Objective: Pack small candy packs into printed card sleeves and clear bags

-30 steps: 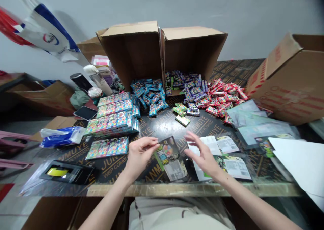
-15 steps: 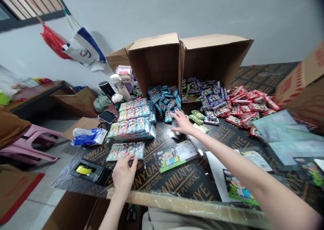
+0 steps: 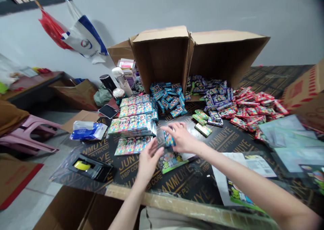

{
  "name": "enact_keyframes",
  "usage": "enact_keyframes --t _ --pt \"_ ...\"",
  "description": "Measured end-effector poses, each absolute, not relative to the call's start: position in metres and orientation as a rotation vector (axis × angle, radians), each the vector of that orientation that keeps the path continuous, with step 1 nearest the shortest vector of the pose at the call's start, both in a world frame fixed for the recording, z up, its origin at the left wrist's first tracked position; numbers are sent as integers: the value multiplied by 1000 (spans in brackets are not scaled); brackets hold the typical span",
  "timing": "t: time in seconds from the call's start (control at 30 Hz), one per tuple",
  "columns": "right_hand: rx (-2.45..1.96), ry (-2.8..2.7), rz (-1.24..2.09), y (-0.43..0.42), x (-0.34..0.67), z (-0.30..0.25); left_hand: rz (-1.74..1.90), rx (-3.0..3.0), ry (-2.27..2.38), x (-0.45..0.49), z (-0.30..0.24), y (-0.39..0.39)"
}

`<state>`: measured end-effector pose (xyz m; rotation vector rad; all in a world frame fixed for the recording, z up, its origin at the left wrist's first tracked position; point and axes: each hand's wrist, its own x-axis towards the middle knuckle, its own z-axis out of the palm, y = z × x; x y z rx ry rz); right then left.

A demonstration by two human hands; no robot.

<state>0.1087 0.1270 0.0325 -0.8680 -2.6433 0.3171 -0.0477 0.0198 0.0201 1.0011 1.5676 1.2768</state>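
My right hand [image 3: 181,137] is closed on a small blue packet [image 3: 168,139] above the dark printed table [image 3: 177,182]. My left hand [image 3: 148,160] hovers beside it with fingers apart, just over a green-edged printed card [image 3: 172,161] lying on the table. Just left of my hands lie flat stacks of filled colourful cards [image 3: 133,122]. Behind them a heap of blue packets [image 3: 167,98] spills from a tipped cardboard box [image 3: 162,54].
A second tipped box [image 3: 227,54] spills purple packets [image 3: 212,95] beside red packets [image 3: 253,108]; a few green packets [image 3: 202,122] lie loose. Clear sleeves [image 3: 291,135] and printed sheets [image 3: 243,176] lie right. A tape dispenser [image 3: 88,167], tissue pack [image 3: 87,130], phone [image 3: 108,111] and bottles [image 3: 118,79] stand left.
My right hand reached out to the blue heap and came back holding a blue packet. My left hand let go of the card, which now lies on the table, and moved toward the right hand.
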Motion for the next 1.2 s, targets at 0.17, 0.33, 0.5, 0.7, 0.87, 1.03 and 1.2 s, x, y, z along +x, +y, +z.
enact_keyframes --t 0.17,0.33,0.5,0.7,0.87,1.03,1.2 --pt "-668 -2542 573 76 139 52 1264 659 1067 13 29 30" --pt "-727 -2357 612 72 177 44 1108 457 832 30 37 28" --pt "-925 -2219 495 68 206 36 1041 902 1045 27 25 41" --pt "-1270 -2124 217 84 250 20 523 2139 1532 19 -14 59" --pt "-1327 -2305 146 85 259 6 476 2291 1553 21 -25 48" --pt "-1193 -2382 360 74 256 12 664 2262 1494 15 -15 39" --pt "-992 -2375 616 74 259 16 718 2205 1469 13 -11 36"
